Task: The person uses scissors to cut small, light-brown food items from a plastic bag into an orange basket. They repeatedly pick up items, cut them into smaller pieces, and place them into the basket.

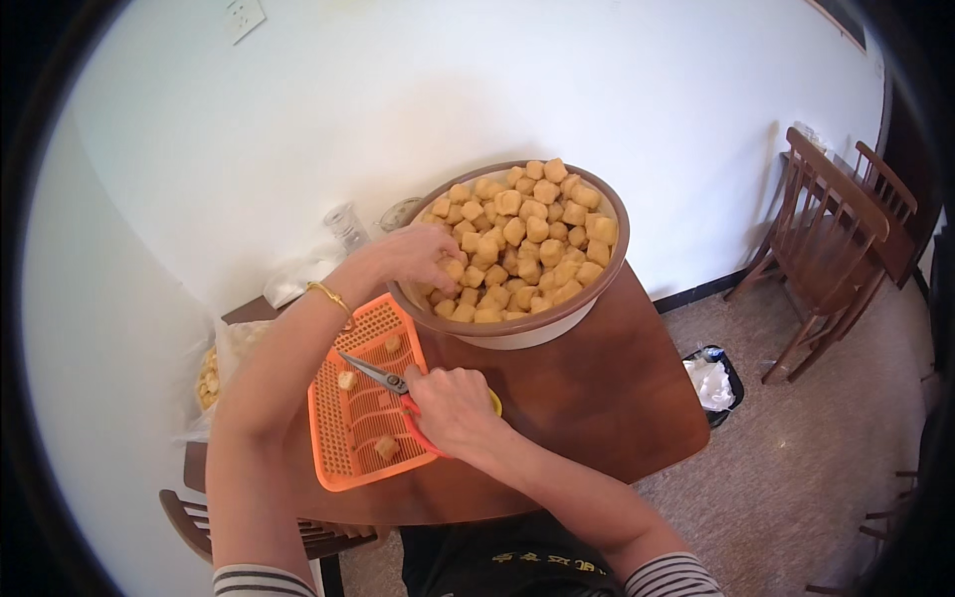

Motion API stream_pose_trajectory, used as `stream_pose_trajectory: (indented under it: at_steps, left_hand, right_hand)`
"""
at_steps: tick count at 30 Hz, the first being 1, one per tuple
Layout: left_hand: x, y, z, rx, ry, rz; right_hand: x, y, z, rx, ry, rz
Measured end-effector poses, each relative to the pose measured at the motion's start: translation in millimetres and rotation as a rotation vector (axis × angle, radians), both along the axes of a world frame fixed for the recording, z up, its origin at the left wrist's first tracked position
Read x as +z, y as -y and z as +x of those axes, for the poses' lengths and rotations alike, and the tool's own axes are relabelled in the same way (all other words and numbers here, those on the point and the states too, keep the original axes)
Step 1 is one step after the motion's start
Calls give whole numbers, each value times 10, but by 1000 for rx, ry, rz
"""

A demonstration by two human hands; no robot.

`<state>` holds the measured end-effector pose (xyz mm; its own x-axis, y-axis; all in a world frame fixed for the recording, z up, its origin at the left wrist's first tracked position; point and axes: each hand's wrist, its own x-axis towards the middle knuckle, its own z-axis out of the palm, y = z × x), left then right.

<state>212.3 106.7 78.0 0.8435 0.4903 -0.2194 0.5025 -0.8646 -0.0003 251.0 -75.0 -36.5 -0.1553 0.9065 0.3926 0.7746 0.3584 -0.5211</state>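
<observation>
A large round basin (621, 205) with a brown rim stands on the table, heaped with fried tofu puffs (537, 227). My left hand (429, 254) reaches over its left side, with thumb and fingers around one puff (451, 269). My right hand (459, 410) grips a pair of red-handled scissors (384, 378), blades slightly apart and pointing left. Beneath the scissors lies an orange plastic basket (322, 433) with a slotted bottom. It contains a few pieces of puff; one (347, 380) shows a pale face.
The brown wooden table (597, 403) stands against a white wall. Plastic bags (246, 343) and a clear cup (345, 225) are at its left and back. Wooden chairs (828, 231) and a lined waste bin (712, 384) stand to the right. Another chair (186, 526) is at lower left.
</observation>
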Motion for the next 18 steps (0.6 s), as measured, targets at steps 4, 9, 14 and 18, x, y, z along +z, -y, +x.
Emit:
stream_pose_trajectory:
  at_steps: [4, 9, 14, 18]
  left_hand:
    - [0, 33, -115, 140, 76, 30]
    - [64, 215, -347, 312, 632, -183]
    - [228, 613, -876, 339, 1099, -559]
    - [44, 845, -1458, 551, 1447, -740]
  right_hand:
    - [12, 29, -19, 5, -40, 20]
    - [26, 39, -16, 18, -15, 17]
    - [67, 29, 67, -9, 24, -35]
    - [133, 32, 103, -55, 49, -121]
